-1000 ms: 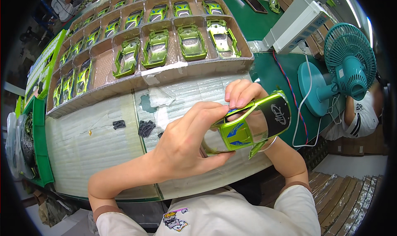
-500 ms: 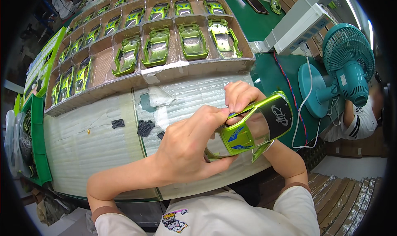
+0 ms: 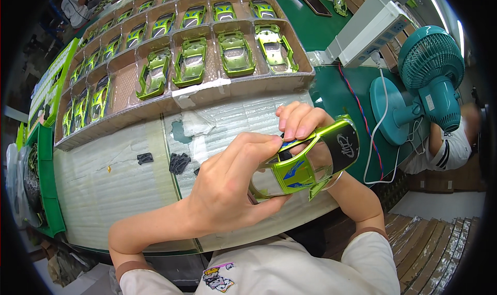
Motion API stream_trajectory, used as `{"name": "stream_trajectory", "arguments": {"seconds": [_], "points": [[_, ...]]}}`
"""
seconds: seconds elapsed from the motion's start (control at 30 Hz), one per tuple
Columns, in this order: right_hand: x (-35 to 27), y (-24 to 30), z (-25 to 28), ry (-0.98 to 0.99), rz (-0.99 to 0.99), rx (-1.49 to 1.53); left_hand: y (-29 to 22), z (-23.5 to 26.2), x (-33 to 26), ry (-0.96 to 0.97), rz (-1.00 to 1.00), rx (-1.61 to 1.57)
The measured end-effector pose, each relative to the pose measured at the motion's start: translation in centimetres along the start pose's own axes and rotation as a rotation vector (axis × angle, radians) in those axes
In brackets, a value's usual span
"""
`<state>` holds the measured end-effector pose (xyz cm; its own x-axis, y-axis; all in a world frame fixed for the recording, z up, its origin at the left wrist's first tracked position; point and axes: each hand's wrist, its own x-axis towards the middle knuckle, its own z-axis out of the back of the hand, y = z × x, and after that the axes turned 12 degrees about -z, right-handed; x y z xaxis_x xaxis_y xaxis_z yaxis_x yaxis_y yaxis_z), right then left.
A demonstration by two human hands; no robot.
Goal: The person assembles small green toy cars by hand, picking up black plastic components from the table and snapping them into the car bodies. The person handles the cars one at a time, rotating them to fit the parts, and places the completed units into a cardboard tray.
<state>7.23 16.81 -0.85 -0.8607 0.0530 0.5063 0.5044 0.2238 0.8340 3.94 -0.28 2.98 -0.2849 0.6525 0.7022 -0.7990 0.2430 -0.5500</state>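
Both hands hold a glossy green toy car body (image 3: 296, 172) above the front of the bench. It has blue markings on its roof, clear windows and a black panel with a white emblem. My left hand (image 3: 220, 183) grips its left end, thumb below and fingertips pressed along the far side. From beyond, my right hand (image 3: 302, 120) is closed round the far side, its fingers beside the left fingertips. A green flap (image 3: 317, 190) sticks out on the near side. Whatever lies between the meeting fingertips is mostly hidden.
Beyond my hands a compartmented tray (image 3: 243, 85) holds several green car bodies. Small black parts (image 3: 179, 163) lie on the padded mat (image 3: 114, 202). A green bin (image 3: 49, 181) stands at left. A teal fan (image 3: 429, 62), cables and a power strip (image 3: 380, 36) are at right; a person (image 3: 448, 150) sits beyond.
The whole view has shifted slightly. My hands still hold the car body in nearly the same pose, with the fingertips together at its far side.
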Motion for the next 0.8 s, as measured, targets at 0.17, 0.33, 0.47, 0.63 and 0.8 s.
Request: {"name": "stream_trajectory", "arguments": {"seconds": [0.17, 0.33, 0.47, 0.63, 0.8], "points": [[-0.3, -0.1, 0.6, 0.040, -0.045, 0.017, -0.1, 0.1, -0.1, 0.027, 0.013, -0.013], [-0.2, 0.2, 1.1, 0.053, -0.103, -0.001, -0.1, 0.4, 0.1, 0.045, 0.069, -0.068], [-0.1, 0.5, 0.1, -0.205, -0.439, 0.217, 1.8, 1.4, 0.8, -0.011, 0.073, 0.033], [0.2, 1.2, -0.5, -0.067, -0.620, 0.682, 5.8, 3.1, 0.8, -0.178, -0.326, 0.714], [-0.5, 0.3, -1.4, -0.254, -0.647, 0.393, 4.5, 2.3, 0.7, 0.123, -0.356, 0.644]]}}
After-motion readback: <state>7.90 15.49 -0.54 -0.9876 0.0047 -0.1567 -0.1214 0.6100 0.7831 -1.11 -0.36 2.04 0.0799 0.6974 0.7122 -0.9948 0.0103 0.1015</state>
